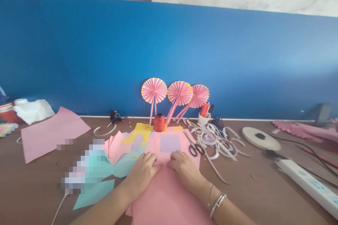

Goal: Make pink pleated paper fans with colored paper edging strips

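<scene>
A large sheet of pink paper (171,193) lies on the table right in front of me. My left hand (145,168) is closed at its far edge, fingers curled with the thumb pointing inward. Facing it across a small gap, my right hand (183,168) is closed on the same edge, a silver bracelet and bangle on its wrist. The fingertips partly hide the paper's edge. Just beyond my hands are a lilac paper rectangle (170,143), black-handled scissors (194,144) and a red spool of thread (159,122). Yellow paper (136,134) and light-blue paper (93,193) lie to the left.
Several pleated pink paper fans (154,91) lean against the blue board (169,42). Curled white strips (216,144) spread right of the scissors, near a pen cup (203,118). A white power strip (308,184) and a round cream device (261,139) sit farther right. Pink paper (52,132) lies left.
</scene>
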